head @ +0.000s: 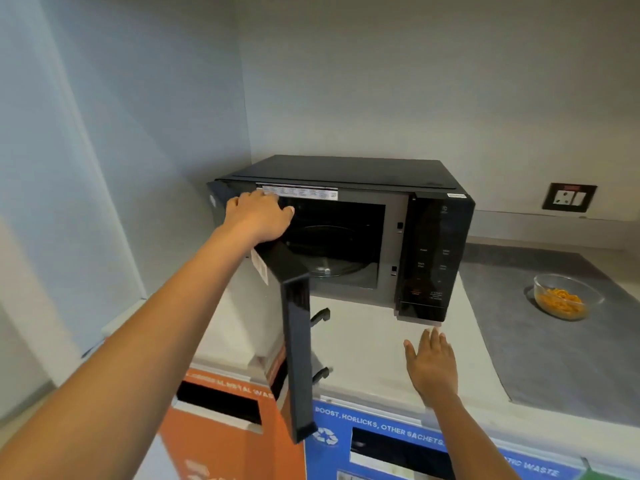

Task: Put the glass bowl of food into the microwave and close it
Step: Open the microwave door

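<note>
A black microwave (pixel 349 174) stands on the white counter in the corner. Its door (pixel 294 323) hangs wide open toward me, edge-on. Inside the dark cavity lies a glass turntable (pixel 332 258), bare. My left hand (pixel 258 216) rests on the top of the door near the hinge side, fingers curled over it. My right hand (pixel 431 365) hovers flat and open above the counter, just below the control panel (pixel 433 258). The glass bowl (pixel 566 297) with orange food sits apart at the right on a grey mat.
The grey mat (pixel 540 358) covers the counter's right side. A wall socket (pixel 569 197) is behind it. Below the counter front are an orange waste bin (pixel 221 441) and a blue one (pixel 391 448) with slots. Walls close in at the left and back.
</note>
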Available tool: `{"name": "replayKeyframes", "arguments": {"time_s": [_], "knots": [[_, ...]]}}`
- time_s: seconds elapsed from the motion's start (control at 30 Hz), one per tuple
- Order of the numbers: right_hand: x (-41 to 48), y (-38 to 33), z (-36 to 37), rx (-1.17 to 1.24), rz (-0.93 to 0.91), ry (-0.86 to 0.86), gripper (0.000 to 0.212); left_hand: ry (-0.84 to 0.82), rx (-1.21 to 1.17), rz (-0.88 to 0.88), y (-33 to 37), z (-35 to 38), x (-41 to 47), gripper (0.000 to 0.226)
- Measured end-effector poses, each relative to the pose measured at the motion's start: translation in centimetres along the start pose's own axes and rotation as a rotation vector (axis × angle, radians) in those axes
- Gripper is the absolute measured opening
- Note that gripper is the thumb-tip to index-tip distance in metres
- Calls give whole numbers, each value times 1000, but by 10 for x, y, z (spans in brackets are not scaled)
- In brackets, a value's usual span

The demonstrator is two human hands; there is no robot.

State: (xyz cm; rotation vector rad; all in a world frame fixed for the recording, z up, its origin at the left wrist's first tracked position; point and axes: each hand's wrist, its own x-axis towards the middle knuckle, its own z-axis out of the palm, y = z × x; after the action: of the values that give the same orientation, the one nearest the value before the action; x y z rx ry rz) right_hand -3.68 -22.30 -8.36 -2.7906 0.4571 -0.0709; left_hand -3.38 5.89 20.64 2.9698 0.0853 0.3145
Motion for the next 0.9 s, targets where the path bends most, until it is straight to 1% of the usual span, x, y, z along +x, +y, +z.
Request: {"name": "replayKeyframes", "arguments": {"time_s": [0.1, 0.2, 0.4, 0.5, 0.6, 0.63, 0.77, 0.9], "knots": [[-3, -1, -2, -9, -19, 4, 69, -155, 25, -53, -24, -8, -2, 62], [-4, -2, -4, -18, -29, 5, 69, -251, 94, -93, -39, -14, -6, 60], [-8, -5, -8, -46, -41, 1, 68, -269, 290, -155, -63, -18, -3, 57], [-7, -6, -9, -53, -43, -1, 68, -292, 360, -155, -74, -26, -1, 55], [-6, -6, -8, -55, -43, 2, 68, -312, 433, -138, -85, -32, 2, 39], [-7, -5, -8, -59, -40, 2, 68, -292, 436, -137, -90, -29, 3, 40], [-5, -6, -7, -70, -43, 4, 68, -127, 366, -163, -107, -11, 6, 64], [-3, -6, -6, -76, -33, 0, 68, 23, 368, -165, -117, 4, 10, 61]]}}
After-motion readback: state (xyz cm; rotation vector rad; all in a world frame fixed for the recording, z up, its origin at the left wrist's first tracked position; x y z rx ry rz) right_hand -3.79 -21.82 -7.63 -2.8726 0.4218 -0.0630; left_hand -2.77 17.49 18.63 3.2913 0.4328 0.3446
